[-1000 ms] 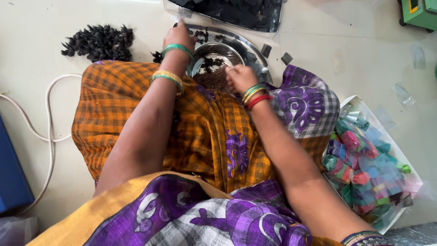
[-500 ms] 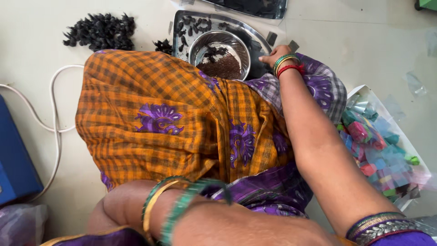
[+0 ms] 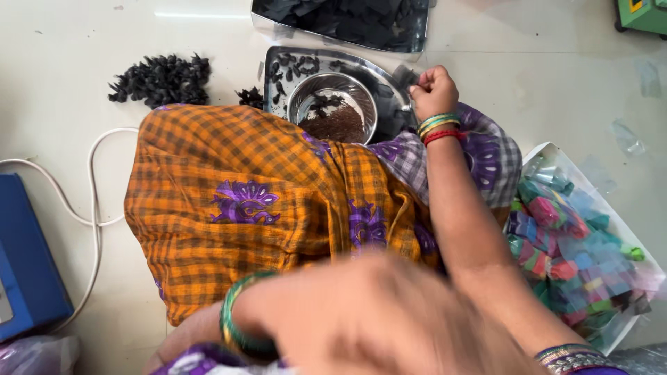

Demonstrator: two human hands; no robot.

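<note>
We have single head view only, looking steeply down from above own lap onto floor. Left hand (image 3: 389,312) very near lens, blurred. Right hand (image 3: 432,89) and steel tray (image 3: 389,75) farther off, near frame top.

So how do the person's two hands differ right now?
The right hand is stretched out, sharp in view, fingers pinched at the edge of the steel tray. The left hand is drawn back close under the camera, blurred, touching nothing that shows; whether it is open cannot be told. Both wrists wear bangles.
</note>
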